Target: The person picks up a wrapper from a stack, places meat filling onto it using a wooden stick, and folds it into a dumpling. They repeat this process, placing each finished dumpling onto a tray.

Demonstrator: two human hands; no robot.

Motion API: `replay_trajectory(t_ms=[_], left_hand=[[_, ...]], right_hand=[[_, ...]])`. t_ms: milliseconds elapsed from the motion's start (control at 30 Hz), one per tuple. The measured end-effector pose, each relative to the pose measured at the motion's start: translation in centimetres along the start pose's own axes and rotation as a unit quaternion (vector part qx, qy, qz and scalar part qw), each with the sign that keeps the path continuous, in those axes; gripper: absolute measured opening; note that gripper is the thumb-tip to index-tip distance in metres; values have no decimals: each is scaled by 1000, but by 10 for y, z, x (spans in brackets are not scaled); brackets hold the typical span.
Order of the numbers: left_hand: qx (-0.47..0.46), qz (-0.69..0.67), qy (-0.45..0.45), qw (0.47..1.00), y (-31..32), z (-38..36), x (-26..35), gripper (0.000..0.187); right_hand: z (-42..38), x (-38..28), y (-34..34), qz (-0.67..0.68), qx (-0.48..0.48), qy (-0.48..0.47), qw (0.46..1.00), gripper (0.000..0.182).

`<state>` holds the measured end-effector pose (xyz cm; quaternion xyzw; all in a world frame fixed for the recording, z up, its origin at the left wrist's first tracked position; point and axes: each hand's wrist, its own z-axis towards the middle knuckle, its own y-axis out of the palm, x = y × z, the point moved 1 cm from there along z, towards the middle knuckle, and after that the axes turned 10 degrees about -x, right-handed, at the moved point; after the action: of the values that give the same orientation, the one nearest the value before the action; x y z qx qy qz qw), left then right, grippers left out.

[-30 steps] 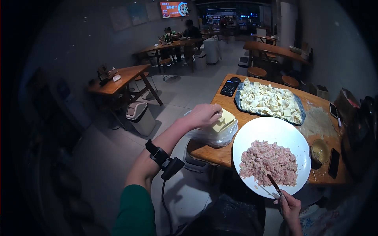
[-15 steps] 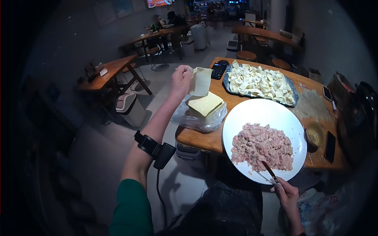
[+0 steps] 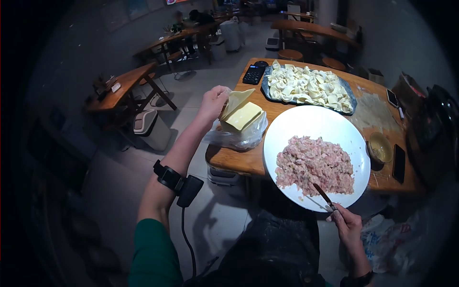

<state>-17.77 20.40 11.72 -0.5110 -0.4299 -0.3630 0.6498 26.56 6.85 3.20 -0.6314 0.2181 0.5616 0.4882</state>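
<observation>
My left hand (image 3: 214, 102) pinches the edge of a thin, pale yellow wonton wrapper (image 3: 238, 100). The wrapper hangs bent and slanted over a square stack of wrappers (image 3: 245, 116), which sits on a clear plastic bag (image 3: 239, 137) at the table's left corner. My right hand (image 3: 348, 224) grips a slim, narrow-bladed spreader (image 3: 322, 194) by its handle. The blade's tip touches the lower edge of the minced meat filling (image 3: 315, 165). That pink filling is heaped on a large white plate (image 3: 282, 129) at the table's near edge.
Folded wontons (image 3: 308, 88) cover a dark tray (image 3: 350, 103) behind the plate. A calculator (image 3: 254, 74) lies left of it. On the right are a small bowl (image 3: 381, 147), a phone (image 3: 398, 163) and another phone (image 3: 392, 98). A bin (image 3: 152, 129) stands on the floor.
The wrapper in my left hand hung upright above the stack; now it is lower and tilts over it. The right hand keeps its hold on the spreader. The whole view has shifted slightly.
</observation>
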Motion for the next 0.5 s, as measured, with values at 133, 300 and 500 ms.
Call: replay_trajectory(t_ms=[133,300,500], left_hand=[[56,87,131,986,6,2,-12,19],[25,136,140,981,16,-5,3,12],[-71,272,143,949,22,-11,20,22]], right_hand=[[1,-3,0,-17,-6,3,1000,24],[42,-48,-3,-200,6,-110,974,32],[131,-118,28,-462,-23,-271,844,53]])
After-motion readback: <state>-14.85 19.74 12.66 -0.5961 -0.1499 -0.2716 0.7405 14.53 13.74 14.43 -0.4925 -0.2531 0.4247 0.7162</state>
